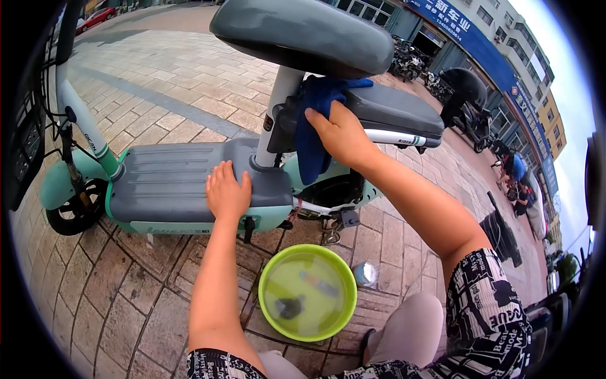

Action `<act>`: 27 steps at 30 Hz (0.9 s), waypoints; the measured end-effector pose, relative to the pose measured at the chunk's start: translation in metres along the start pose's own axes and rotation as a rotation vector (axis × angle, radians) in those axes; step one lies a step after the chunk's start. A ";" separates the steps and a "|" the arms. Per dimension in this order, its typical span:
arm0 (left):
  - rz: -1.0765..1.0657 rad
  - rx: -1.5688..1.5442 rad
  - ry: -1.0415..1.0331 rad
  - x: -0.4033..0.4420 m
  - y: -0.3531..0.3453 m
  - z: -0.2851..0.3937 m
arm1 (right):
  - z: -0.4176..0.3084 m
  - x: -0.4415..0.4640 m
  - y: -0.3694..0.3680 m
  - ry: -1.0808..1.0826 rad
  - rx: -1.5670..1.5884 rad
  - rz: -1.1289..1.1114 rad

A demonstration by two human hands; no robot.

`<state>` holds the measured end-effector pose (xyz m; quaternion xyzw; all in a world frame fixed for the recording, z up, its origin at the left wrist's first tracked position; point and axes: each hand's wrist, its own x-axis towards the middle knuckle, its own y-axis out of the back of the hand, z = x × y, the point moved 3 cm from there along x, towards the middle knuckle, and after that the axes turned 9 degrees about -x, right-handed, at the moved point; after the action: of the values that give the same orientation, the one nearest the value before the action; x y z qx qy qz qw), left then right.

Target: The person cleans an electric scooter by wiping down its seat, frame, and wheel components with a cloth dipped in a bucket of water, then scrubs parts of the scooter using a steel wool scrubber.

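A mint-green and grey electric scooter [177, 170] stands across the view in front of me. My left hand [225, 191] lies flat on its grey footboard, fingers stretched out, holding nothing. In my right hand [341, 136] is a dark blue cloth [309, 139], gripped against the scooter just behind the white seat post [275, 114]. The cloth hangs down beside the front end of the rear seat [394, 110]. Above it is the large grey saddle [303, 35]. Part of the frame behind the cloth and my right hand is hidden.
On the paving below stands a lime-green basin [307, 335] of cloudy water, with a dark lump [289, 307] and a coloured strip in it. A small tub [365, 275] is right of it. Parked motorbikes, a black helmet [464, 88], people and shopfronts line the right side.
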<state>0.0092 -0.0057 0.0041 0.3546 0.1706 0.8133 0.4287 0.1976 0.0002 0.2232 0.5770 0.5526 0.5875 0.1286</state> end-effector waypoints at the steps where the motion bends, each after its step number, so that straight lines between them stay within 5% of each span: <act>1: -0.007 0.000 0.007 0.000 0.001 0.000 | -0.011 0.011 0.000 0.040 0.233 0.024; 2: -0.003 -0.001 0.014 -0.001 0.001 0.000 | -0.013 0.016 0.001 -0.141 0.262 -0.091; 5: -0.023 -0.004 0.026 -0.002 0.002 0.004 | -0.029 0.048 -0.015 -0.216 0.171 -0.260; 7: -0.009 0.001 0.027 -0.001 0.004 0.004 | -0.029 0.076 -0.041 0.158 0.236 0.329; 8: -0.003 0.000 0.022 -0.002 0.003 0.004 | -0.022 0.090 -0.052 0.160 0.239 0.320; 10: 0.022 0.001 0.020 0.000 -0.002 0.004 | -0.023 0.108 -0.065 0.470 -0.856 0.737; 12: 0.058 0.035 0.010 0.000 -0.004 0.004 | -0.009 0.115 -0.066 0.441 -0.797 0.718; 15: 0.091 0.062 -0.023 0.000 -0.005 0.003 | 0.007 0.117 -0.049 0.029 0.624 0.091; 19: 0.101 0.052 -0.022 -0.001 -0.006 0.003 | 0.002 0.108 -0.036 -0.001 0.643 -0.159; 24: 0.057 0.053 -0.017 0.000 -0.002 0.004 | -0.004 0.072 -0.036 0.155 -0.260 0.206; 27: -0.006 0.007 0.031 0.002 -0.001 0.003 | -0.025 0.030 -0.011 0.069 -0.424 -0.019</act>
<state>0.0110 -0.0036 0.0067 0.3432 0.1811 0.8166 0.4273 0.1628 0.0154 0.2373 0.5113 0.4260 0.7089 0.2337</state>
